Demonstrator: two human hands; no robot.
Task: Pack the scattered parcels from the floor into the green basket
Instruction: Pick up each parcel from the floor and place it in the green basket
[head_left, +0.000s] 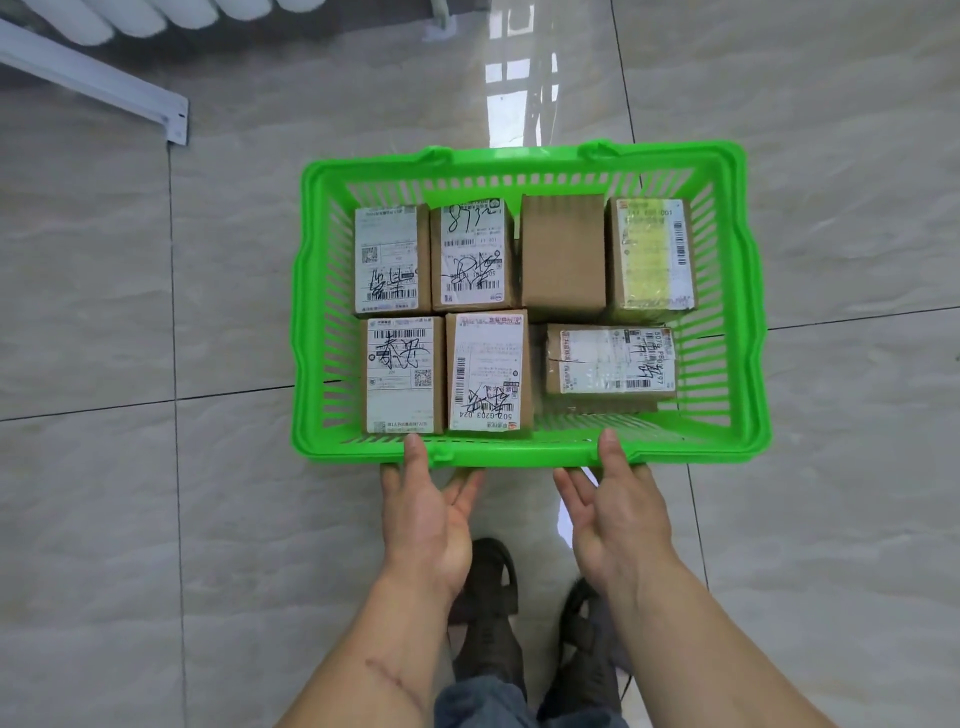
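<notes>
Parcels (488, 371), brown boxes mostly white-labelled, fill the green basket (519, 457); left hand (426, 514) and right hand (618, 514), grips apart, thumbs on its rim.

Green slatted basket (519, 457) on the floor, seven labelled cardboard parcels (563, 254) flat inside.

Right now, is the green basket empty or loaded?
Loaded: seven parcels lie inside the green basket, four in the far row, three nearer.

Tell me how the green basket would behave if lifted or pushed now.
Likely heavy: seven visible parcels fill the green basket. Its thin slatted plastic may flex under load. On the glossy tiled floor it would probably slide easily.
</notes>
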